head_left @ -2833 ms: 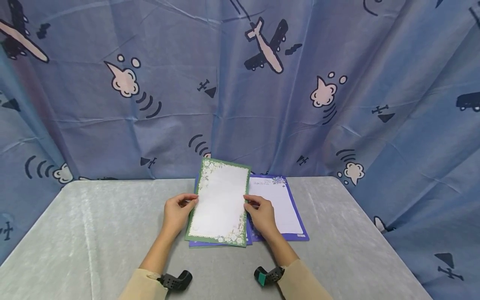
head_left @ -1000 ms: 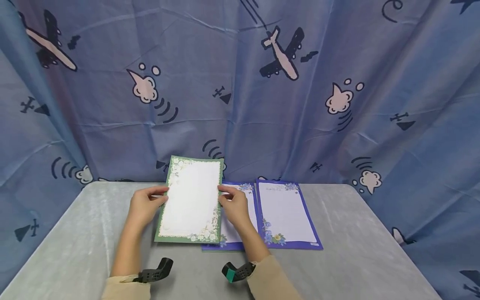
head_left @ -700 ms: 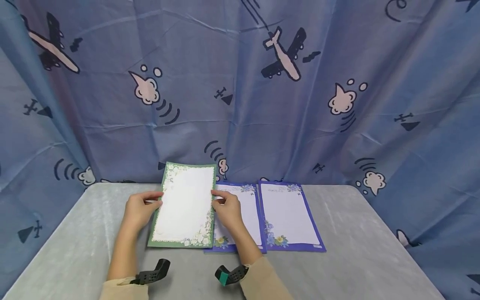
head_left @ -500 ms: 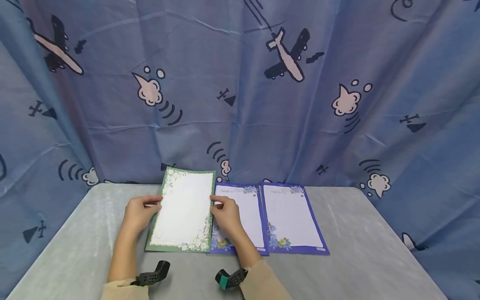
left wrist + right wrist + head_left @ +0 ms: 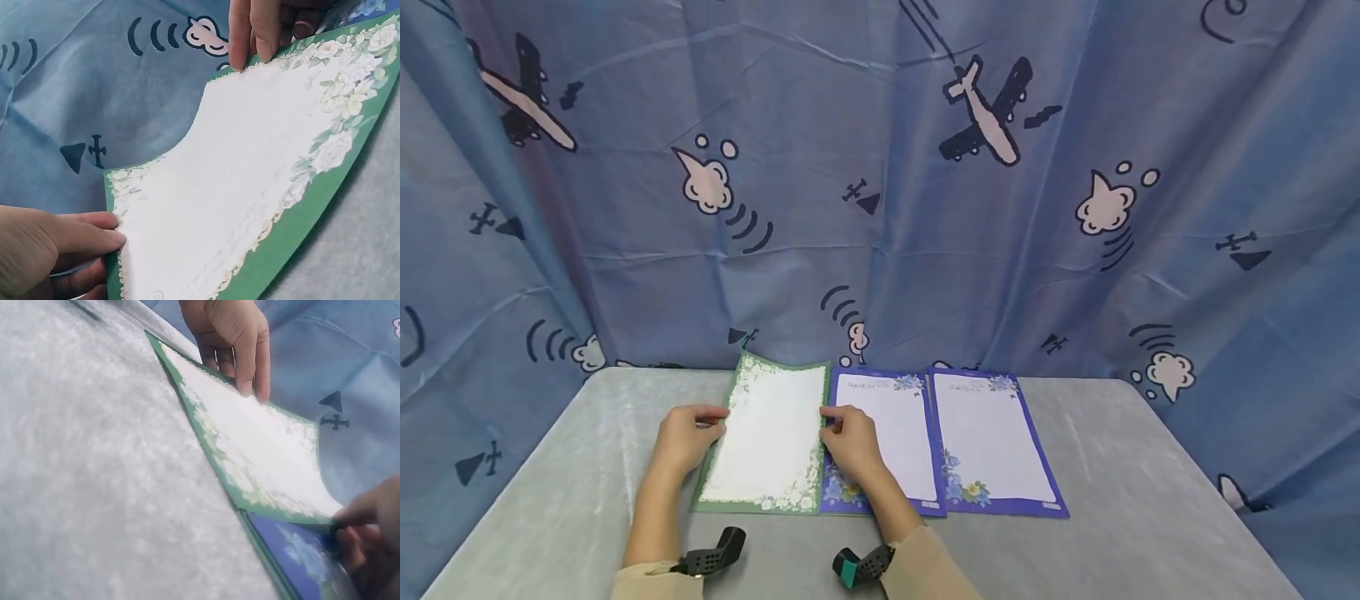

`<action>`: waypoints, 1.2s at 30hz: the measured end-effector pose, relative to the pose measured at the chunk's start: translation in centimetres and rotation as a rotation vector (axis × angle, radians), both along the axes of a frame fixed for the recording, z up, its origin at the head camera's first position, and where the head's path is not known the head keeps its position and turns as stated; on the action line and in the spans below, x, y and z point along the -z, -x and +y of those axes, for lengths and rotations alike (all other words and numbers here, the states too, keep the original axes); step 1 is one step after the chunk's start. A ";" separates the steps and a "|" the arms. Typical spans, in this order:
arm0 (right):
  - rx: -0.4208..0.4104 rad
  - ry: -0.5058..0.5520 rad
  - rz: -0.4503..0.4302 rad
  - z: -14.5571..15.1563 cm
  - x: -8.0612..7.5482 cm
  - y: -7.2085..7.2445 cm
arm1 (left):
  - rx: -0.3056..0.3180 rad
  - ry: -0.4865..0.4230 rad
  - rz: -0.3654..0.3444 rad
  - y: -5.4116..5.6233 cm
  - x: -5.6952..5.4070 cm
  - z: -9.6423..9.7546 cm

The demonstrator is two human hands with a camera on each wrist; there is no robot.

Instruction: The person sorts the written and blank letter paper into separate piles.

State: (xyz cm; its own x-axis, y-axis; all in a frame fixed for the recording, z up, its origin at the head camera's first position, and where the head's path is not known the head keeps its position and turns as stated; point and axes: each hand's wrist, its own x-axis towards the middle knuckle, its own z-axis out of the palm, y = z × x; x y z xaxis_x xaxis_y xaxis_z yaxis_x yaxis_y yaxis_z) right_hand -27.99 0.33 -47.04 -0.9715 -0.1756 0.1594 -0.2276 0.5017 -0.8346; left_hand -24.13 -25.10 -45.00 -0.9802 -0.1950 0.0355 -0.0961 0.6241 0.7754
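Note:
A green-bordered sheet of floral letter paper (image 5: 767,450) is on the left of the grey table. My left hand (image 5: 683,442) pinches its left edge between thumb and fingers, and my right hand (image 5: 854,440) pinches its right edge. In the left wrist view the sheet (image 5: 206,187) sags in a curve between the hands. A purple-bordered sheet (image 5: 887,425), with blue flowers, lies right of it, partly under my right hand and forearm. Green edges show beneath this purple sheet (image 5: 275,540) in the right wrist view.
Another purple-bordered sheet (image 5: 992,433) lies on the table (image 5: 1120,500) farther right, close beside the first purple one. A blue curtain (image 5: 820,167) printed with planes hangs behind the table's far edge. Each wrist wears a black camera (image 5: 715,552).
Both hands have carried the green sheet leftward off the purple sheet, then lowered it toward the table. The middle purple sheet is now mostly uncovered. The head view has shifted too.

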 end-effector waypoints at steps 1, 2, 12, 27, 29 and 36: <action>0.002 -0.008 0.002 0.0 0.1 0.0 | 0.000 0.004 -0.002 0.0 0.1 0.0; 0.003 -0.015 0.006 0.0 0.2 0.0 | -0.003 0.007 -0.006 0.0 0.1 0.0; -0.032 -0.101 0.088 -0.4 0.3 0.0 | -0.023 0.042 -0.045 0.0 0.1 -0.4; -0.007 -0.117 0.098 -0.3 0.6 -0.2 | 0.044 0.044 -0.128 -0.3 -0.7 -0.4; -0.009 -0.119 0.105 -0.3 0.6 -0.2 | 0.034 0.046 -0.122 -0.3 -0.6 -0.4; -0.009 -0.140 0.143 -0.6 0.6 -0.3 | 0.014 0.054 -0.114 -0.1 -0.5 -0.4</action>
State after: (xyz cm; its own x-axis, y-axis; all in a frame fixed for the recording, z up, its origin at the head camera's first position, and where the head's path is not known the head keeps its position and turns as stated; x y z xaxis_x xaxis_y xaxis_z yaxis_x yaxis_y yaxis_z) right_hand -27.71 -0.24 -47.61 -0.9391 -0.2141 0.2688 -0.3435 0.6077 -0.7160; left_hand -24.00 -25.46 -44.50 -0.9811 -0.1817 -0.0668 -0.1727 0.6665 0.7252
